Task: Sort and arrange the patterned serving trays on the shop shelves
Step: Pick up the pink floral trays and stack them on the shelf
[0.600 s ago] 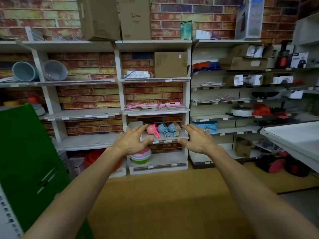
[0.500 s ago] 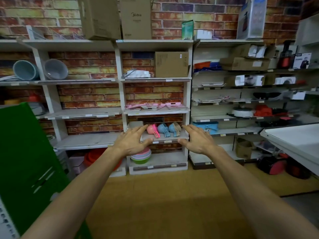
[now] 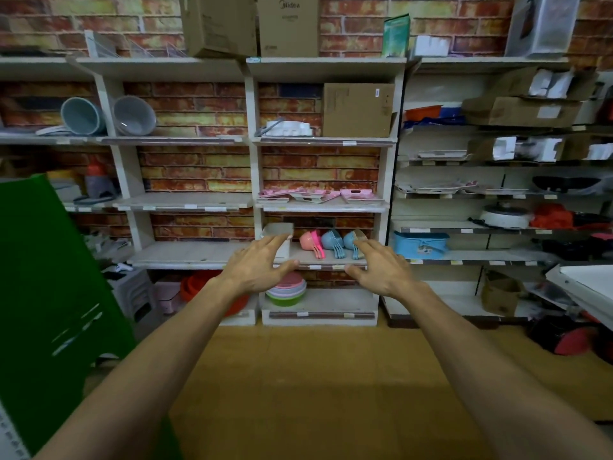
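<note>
Three pink patterned serving trays (image 3: 315, 195) lie side by side on the middle bay's third shelf (image 3: 321, 207), straight ahead and above my hands. More flat patterned trays (image 3: 438, 186) lie on a shelf in the right bay. My left hand (image 3: 257, 267) and my right hand (image 3: 381, 268) are stretched forward at arm's length, palms down, fingers spread and holding nothing. Both hands are well short of the shelves and appear in front of the shelf below the pink trays.
Pink and blue scoops (image 3: 331, 244) and a white box (image 3: 278, 232) stand on the shelf below the trays. Stacked coloured bowls (image 3: 287, 288) sit at the bottom. A green panel (image 3: 49, 310) stands close at my left, a white counter (image 3: 587, 287) at my right. Cardboard boxes (image 3: 358, 109) fill upper shelves.
The view has come slightly closer to the shelves and shifted a little. Both hands stay stretched out and empty, fingers spread as before.
</note>
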Motion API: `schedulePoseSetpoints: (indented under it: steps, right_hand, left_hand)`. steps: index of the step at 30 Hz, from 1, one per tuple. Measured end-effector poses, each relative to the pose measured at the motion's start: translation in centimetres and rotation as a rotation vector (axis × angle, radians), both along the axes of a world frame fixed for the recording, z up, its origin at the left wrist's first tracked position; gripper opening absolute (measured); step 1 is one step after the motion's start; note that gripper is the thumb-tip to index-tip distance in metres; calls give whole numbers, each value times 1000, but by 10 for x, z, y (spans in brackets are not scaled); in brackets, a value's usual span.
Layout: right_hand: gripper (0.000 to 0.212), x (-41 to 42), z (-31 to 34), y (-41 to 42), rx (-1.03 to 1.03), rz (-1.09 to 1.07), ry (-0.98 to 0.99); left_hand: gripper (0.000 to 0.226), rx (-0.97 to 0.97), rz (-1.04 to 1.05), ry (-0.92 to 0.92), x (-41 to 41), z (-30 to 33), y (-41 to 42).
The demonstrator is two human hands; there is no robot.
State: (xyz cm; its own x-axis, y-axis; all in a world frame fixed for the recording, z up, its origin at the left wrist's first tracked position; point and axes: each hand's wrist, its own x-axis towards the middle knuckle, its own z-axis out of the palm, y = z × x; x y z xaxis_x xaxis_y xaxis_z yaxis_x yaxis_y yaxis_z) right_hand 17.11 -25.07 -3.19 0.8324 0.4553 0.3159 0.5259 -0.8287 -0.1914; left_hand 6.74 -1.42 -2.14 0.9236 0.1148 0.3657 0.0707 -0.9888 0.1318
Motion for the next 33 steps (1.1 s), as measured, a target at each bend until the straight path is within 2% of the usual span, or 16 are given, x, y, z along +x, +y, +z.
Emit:
schedulePoseSetpoints:
  steps: [10, 21, 33]
  right_hand:
    - [68, 83, -10, 55, 27, -4, 24]
    - [66, 195, -3, 155, 97, -56, 34]
    - [65, 350, -20, 231, 41, -45, 12]
  left_hand:
    - [73, -7, 20, 3, 78, 0, 62]
    - [71, -7, -25, 9, 206, 13, 166]
    - [73, -26, -36, 60, 367, -15, 240]
